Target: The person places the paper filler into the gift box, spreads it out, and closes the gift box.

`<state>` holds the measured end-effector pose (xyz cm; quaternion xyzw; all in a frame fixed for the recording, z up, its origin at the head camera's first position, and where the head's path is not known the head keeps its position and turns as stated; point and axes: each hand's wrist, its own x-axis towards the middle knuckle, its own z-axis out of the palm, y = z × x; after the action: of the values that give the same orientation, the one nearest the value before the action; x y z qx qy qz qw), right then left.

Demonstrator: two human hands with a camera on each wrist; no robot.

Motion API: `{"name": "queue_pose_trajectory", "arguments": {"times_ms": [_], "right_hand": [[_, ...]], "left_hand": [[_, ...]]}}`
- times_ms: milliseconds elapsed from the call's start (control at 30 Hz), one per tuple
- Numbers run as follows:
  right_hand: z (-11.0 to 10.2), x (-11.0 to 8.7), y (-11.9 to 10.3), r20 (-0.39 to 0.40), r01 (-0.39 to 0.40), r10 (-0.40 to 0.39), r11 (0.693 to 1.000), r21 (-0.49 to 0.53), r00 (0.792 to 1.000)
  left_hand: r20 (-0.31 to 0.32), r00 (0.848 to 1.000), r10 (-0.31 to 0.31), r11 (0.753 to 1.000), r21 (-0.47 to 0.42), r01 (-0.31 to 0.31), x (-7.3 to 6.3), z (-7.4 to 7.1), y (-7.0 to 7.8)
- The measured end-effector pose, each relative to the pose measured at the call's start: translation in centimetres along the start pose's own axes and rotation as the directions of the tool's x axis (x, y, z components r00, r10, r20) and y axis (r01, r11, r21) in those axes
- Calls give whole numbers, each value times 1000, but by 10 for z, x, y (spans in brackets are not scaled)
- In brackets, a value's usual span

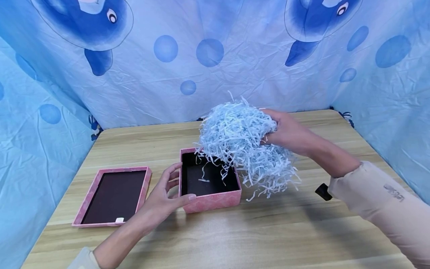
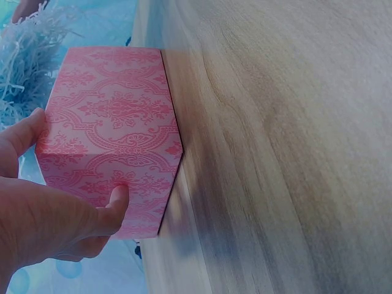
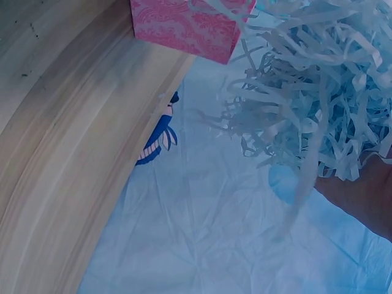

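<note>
A pink patterned box with a dark inside stands on the table, its top uncovered. My left hand holds it at the near left corner, fingers along the left wall and thumb across the front; the left wrist view shows the thumb on the patterned side. Over the box's right side, my right hand grips a big bundle of pale blue shredded paper. Its fingertips are buried in the strands. Loose strips dangle into the box, and one short strip shows against its dark inside.
The pink lid lies inner side up to the left, with a small white piece at its near edge. A small black object is by the right sleeve. Blue printed cloth hangs behind the wooden table.
</note>
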<state>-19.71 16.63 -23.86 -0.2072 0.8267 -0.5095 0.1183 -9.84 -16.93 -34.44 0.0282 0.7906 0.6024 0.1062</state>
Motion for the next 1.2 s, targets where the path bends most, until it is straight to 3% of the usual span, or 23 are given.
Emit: {"name": "queue_pose_trajectory", "arguments": {"times_ms": [600,900,1200], "right_hand": [[27,18,6,29,-5,6,999,-32,1000],[35,24,7,73,62,-60,998,-26,996],[44,29,9,91,72,-69,997,-35,993]], "left_hand": [[16,1000,20,1000,0,-20,0,-1,0],[18,1000,9,1000,9,-9,0,-1,0],[19,1000,9,1000,13,-10,1,-1,0]]}}
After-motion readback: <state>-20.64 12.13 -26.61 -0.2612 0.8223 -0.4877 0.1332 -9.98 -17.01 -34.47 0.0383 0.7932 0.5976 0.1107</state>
